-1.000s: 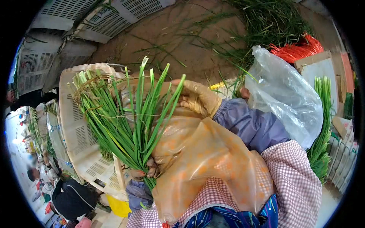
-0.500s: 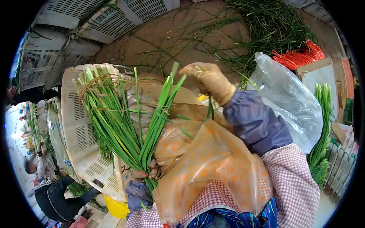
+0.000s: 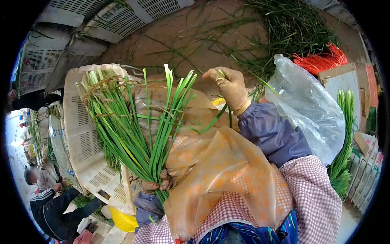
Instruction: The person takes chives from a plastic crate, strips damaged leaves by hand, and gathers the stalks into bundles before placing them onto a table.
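Littered brown floor (image 3: 134,53) ahead; the chive bunch (image 3: 130,142) fans up from the left hand (image 3: 161,184), long axis leaning up-left, pale ends on top; that hand wraps its lower end; the right hand (image 3: 233,88) sits curled around loose stalks (image 3: 215,120).

We see the left hand (image 3: 164,182) clasping a fanned bunch of green stalks (image 3: 132,140), a white crate (image 3: 76,114) beside that hand. The gloved right hand (image 3: 231,86) grips loose leaves (image 3: 216,120), a clear bag (image 3: 308,110) nearby.

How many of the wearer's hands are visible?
2: the left hand, gripping green chive-like stalks at lower left, partly hidden; the gloved right hand, beside their pale ends.
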Demonstrator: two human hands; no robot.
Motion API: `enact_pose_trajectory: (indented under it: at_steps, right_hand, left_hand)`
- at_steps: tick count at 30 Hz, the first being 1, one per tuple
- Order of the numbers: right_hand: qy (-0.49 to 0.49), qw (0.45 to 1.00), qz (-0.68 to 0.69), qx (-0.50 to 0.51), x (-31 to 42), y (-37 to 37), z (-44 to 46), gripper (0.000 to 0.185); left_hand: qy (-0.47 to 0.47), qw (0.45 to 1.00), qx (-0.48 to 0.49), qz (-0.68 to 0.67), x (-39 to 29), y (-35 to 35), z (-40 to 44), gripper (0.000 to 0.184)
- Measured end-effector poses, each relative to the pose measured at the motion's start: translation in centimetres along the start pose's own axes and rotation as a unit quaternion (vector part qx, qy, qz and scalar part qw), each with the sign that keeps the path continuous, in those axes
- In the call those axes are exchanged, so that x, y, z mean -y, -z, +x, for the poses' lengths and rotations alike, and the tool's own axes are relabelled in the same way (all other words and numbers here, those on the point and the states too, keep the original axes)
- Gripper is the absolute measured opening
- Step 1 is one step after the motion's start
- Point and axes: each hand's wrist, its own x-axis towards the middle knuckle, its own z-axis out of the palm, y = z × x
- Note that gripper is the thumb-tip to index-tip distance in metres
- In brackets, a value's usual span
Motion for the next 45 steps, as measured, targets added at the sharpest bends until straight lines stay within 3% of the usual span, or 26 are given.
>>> enact_pose_trajectory:
  at_steps: [1,3,6,8,12,14,15,16,17,20,22,24,25,26,27,29,30,32,34,36,39,40,41,43,45]
  right_hand:
    - [-0.147,0.984,0.084,0.053,0.8,0.2,0.3,0.029]
    - [-0.387,0.877,0.246,0.143,1.2,0.7,1.0,0.026]
    - [-0.382,0.854,0.277,0.219,1.6,-1.2,0.5,0.025]
    - [-0.393,0.85,0.305,0.171,1.7,-2.2,0.1,0.023]
    - [-0.346,0.868,0.317,0.163,0.9,-0.9,1.0,0.02]
    - [-0.161,0.984,0.074,0.025,0.7,1.1,3.3,0.017]
    - [-0.086,0.996,0.018,-0.007,0.2,3.4,5.0,0.018]
    - [-0.144,0.987,0.035,-0.055,-0.1,6.5,6.9,0.019]
    - [-0.064,0.992,0.0,-0.109,-1.1,9.6,8.4,0.021]
    - [-0.002,0.955,0.175,-0.238,-1.6,16.7,12.3,0.028]
    - [0.035,0.968,0.174,-0.179,0.6,14.9,11.0,0.022]
    - [-0.07,0.995,-0.047,-0.059,2.3,13.2,9.8,0.02]
    - [-0.025,0.985,-0.159,-0.053,1.0,10.9,9.2,0.014]
    - [-0.133,0.975,-0.174,0.024,1.5,9.2,7.9,0.011]
    - [-0.265,0.95,-0.127,0.102,-0.2,8.2,7.3,0.013]
    - [-0.144,0.944,-0.052,0.293,-4.7,6.7,5.8,0.021]
    - [-0.438,0.85,0.113,0.272,-2.9,4.1,4.2,0.026]
    - [-0.459,0.817,0.238,0.253,-4.0,0.6,2.3,0.033]
    - [-0.42,0.795,0.299,0.319,-3.3,-1.2,1.6,0.037]
    - [-0.424,0.8,0.302,0.298,-2.9,-1.8,1.4,0.036]
    - [-0.388,0.834,0.315,0.232,-2.6,-1.1,2.1,0.02]
    - [-0.389,0.867,0.253,0.182,-1.6,-0.2,3.2,0.015]
    - [-0.349,0.922,0.154,0.063,-2.0,1.0,4.6,0.014]
    - [-0.288,0.957,0.039,-0.028,-0.9,6.2,8.4,0.017]
    - [-0.108,0.977,-0.133,-0.129,-2.8,12.9,12.2,0.016]
  left_hand:
    - [-0.003,1.0,-0.001,-0.002,0.0,-0.3,0.1,0.058]
    - [-0.014,1.0,-0.002,-0.007,-0.1,-0.8,0.5,0.057]
    - [-0.01,0.999,-0.028,-0.017,0.1,-1.4,0.7,0.058]
    - [-0.008,0.998,-0.058,-0.028,0.1,-1.7,0.5,0.059]
    - [0.018,0.998,-0.066,-0.003,0.0,-0.7,0.2,0.065]
    - [0.018,0.998,-0.052,0.002,-0.2,-0.5,0.1,0.065]
    - [0.018,0.999,-0.047,0.002,-0.2,-0.4,0.0,0.065]
    - [0.018,0.999,-0.043,0.001,-0.2,-0.4,0.0,0.065]
    - [0.016,0.999,-0.038,0.001,-0.2,-0.4,0.0,0.065]
    - [0.015,1.0,-0.027,0.0,-0.2,-0.3,0.1,0.065]
    - [0.017,1.0,-0.018,-0.001,-0.1,-0.2,0.2,0.066]
    - [0.019,1.0,-0.015,0.001,-0.1,-0.2,0.4,0.066]
    - [0.022,1.0,-0.014,-0.001,-0.1,-0.3,0.4,0.066]
    - [0.022,1.0,-0.016,0.006,-0.2,-0.4,0.4,0.066]
    - [0.023,1.0,-0.017,0.013,-0.3,-0.6,0.4,0.065]
    - [0.022,0.999,-0.017,0.026,-0.4,-0.6,0.6,0.064]
    - [0.018,1.0,-0.016,0.015,-0.3,-0.7,0.5,0.064]
    - [0.013,1.0,-0.019,0.003,-0.2,-0.6,0.1,0.065]
    - [0.025,0.999,-0.036,0.027,-0.3,-0.5,-0.1,0.067]
    - [0.028,0.999,-0.033,0.014,-0.4,-0.4,-0.2,0.07]
    - [0.055,0.995,-0.079,-0.002,-0.7,-1.5,0.3,0.069]
    - [0.052,0.995,-0.083,0.003,-0.8,-1.9,0.6,0.069]
    - [0.048,0.995,-0.088,0.01,-0.8,-2.1,0.7,0.068]
    - [0.065,0.995,-0.073,0.001,-0.8,-1.4,0.5,0.068]
    - [0.094,0.994,-0.046,-0.019,-0.8,-1.2,0.5,0.062]
